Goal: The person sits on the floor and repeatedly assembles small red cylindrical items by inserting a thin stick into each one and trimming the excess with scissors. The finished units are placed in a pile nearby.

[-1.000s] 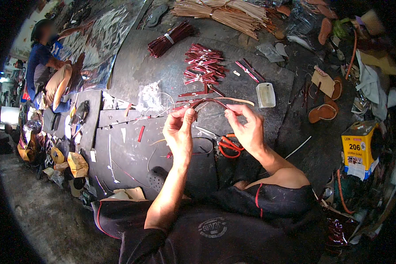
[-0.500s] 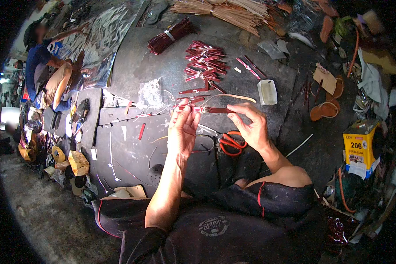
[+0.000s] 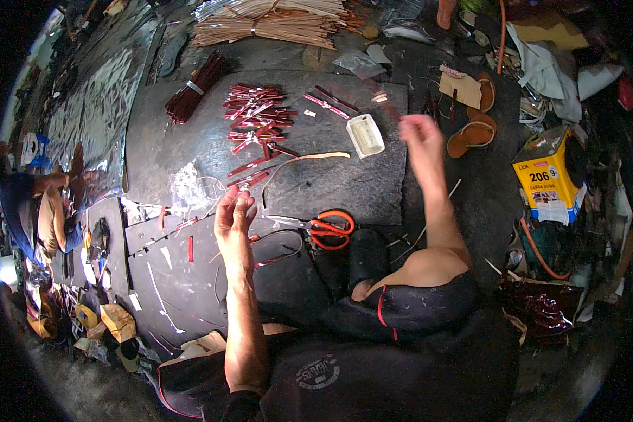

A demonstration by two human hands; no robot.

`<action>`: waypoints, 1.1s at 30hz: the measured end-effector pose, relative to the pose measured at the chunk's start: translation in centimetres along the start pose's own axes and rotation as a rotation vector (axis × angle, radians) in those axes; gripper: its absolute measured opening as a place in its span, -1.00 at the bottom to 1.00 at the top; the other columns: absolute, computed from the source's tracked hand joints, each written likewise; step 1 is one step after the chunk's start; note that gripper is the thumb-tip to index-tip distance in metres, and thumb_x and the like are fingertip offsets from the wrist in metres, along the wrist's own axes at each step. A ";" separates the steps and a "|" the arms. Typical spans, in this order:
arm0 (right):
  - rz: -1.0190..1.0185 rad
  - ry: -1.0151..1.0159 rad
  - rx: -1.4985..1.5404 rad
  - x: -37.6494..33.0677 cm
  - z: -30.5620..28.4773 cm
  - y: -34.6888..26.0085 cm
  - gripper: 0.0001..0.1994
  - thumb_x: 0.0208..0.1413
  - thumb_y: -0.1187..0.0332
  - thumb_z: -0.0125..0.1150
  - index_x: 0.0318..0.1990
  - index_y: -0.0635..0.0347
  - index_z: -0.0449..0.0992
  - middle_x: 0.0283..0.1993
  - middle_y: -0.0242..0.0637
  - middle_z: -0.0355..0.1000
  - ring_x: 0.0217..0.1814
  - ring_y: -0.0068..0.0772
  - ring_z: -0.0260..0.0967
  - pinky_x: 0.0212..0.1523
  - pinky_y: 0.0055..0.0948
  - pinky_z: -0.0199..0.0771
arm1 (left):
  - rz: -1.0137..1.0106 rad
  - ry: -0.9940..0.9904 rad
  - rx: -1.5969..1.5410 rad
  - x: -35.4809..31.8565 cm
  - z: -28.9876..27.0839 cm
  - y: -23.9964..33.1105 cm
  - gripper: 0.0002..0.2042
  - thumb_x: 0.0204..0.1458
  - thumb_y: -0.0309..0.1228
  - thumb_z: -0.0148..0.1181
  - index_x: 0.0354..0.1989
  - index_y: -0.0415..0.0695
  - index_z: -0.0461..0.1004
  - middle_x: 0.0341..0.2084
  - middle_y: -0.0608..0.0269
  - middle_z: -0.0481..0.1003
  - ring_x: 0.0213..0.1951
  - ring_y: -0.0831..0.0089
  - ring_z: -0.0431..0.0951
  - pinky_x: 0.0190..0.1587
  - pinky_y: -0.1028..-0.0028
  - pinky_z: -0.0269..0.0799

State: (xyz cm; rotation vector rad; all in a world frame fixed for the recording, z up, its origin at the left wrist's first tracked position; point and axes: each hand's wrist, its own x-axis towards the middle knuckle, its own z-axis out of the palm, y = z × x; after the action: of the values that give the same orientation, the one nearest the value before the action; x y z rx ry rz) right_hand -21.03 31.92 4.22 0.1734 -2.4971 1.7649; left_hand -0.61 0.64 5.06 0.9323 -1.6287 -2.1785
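My left hand (image 3: pixel 233 214) is raised over the dark mat, fingers curled and pressed together; what they hold, if anything, I cannot make out. Just beyond its fingertips lie short dark red straps (image 3: pixel 249 179) with shiny bits, at the near end of a pile of similar straps (image 3: pixel 254 116). Out to the right, my right hand (image 3: pixel 423 137) is blurred, its fingers drawn together. A smeared dark red strap (image 3: pixel 389 109) with a pale patch extends from those fingers, up and left, above a small white tray (image 3: pixel 365 136).
Orange-handled scissors (image 3: pixel 330 228) lie on the mat near me. A thin tan strip (image 3: pixel 309 157) curves behind them. Farther off are a tied dark red bundle (image 3: pixel 195 86) and a tan bundle (image 3: pixel 267 24). Brown sandals (image 3: pixel 472 135) and a yellow box (image 3: pixel 545 176) stand right; another person sits at left.
My right hand has swung away to the right and outward with the strap, apart from my left hand. Both hands were at the strap before. The whole view has shifted rightward.
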 end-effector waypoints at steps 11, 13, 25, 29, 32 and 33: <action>-0.368 -0.104 -0.504 6.4 4.6 4.1 -0.85 0.09 0.26 0.22 -0.30 0.08 0.63 -0.22 -0.21 0.52 -0.11 -0.04 0.46 -0.08 -0.12 0.38 | -0.045 0.000 0.074 0.5 -0.9 -2.6 -0.61 0.21 -0.31 0.11 0.14 -0.26 0.37 0.00 0.07 0.44 0.09 0.24 0.46 0.18 0.27 0.39; -0.469 -0.328 -0.850 7.0 8.8 2.3 -0.84 0.11 0.29 0.16 -0.30 0.06 0.65 -0.23 -0.23 0.54 -0.04 -0.13 0.45 0.01 -0.09 0.27 | -0.060 -0.006 0.076 0.3 -0.5 -2.6 -0.62 0.21 -0.31 0.11 0.13 -0.26 0.39 -0.02 0.08 0.45 0.08 0.26 0.47 0.18 0.27 0.39; -0.413 -0.386 -1.114 8.1 15.9 3.8 -0.83 0.13 0.36 0.12 -0.16 0.14 0.54 -0.18 -0.20 0.57 -0.08 -0.25 0.50 0.01 -0.10 0.26 | -0.074 0.032 0.056 0.3 -3.0 -3.1 -0.61 0.20 -0.26 0.15 0.10 -0.26 0.41 -0.02 0.02 0.47 0.08 0.25 0.47 0.19 0.26 0.36; -0.127 -0.662 -0.177 2.1 16.0 -1.7 -0.84 0.16 0.30 0.15 -0.29 0.21 0.46 -0.33 -0.14 0.55 -0.25 -0.13 0.54 -0.25 -0.20 0.43 | -0.101 0.031 0.030 0.5 -1.9 -1.9 -0.58 0.22 -0.28 0.15 0.16 -0.29 0.37 -0.05 0.10 0.51 0.00 0.36 0.53 0.04 0.38 0.48; -0.261 -0.924 -0.102 -4.8 17.4 -4.3 -0.85 0.13 0.35 0.26 -0.29 0.21 0.45 -0.37 -0.19 0.52 -0.32 -0.31 0.51 -0.27 -0.36 0.47 | -0.157 0.051 -0.099 0.2 -0.6 -0.7 -0.61 0.22 -0.26 0.15 0.11 -0.25 0.37 -0.04 0.11 0.49 -0.05 0.34 0.55 -0.01 0.34 0.52; -0.277 -0.981 -0.130 -6.3 17.8 -4.8 -0.85 0.12 0.35 0.26 -0.28 0.22 0.45 -0.37 -0.17 0.51 -0.32 -0.29 0.51 -0.23 -0.34 0.48 | -0.185 0.061 -0.074 0.2 -0.5 -0.3 -0.67 0.23 -0.28 0.15 0.04 -0.23 0.41 -0.06 0.12 0.50 -0.08 0.37 0.56 -0.04 0.36 0.54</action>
State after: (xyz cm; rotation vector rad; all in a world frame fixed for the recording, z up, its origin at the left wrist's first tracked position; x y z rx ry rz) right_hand -14.15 13.86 1.97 1.6250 -2.8924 1.6017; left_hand -0.40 0.28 4.61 1.1564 -1.4766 -2.2875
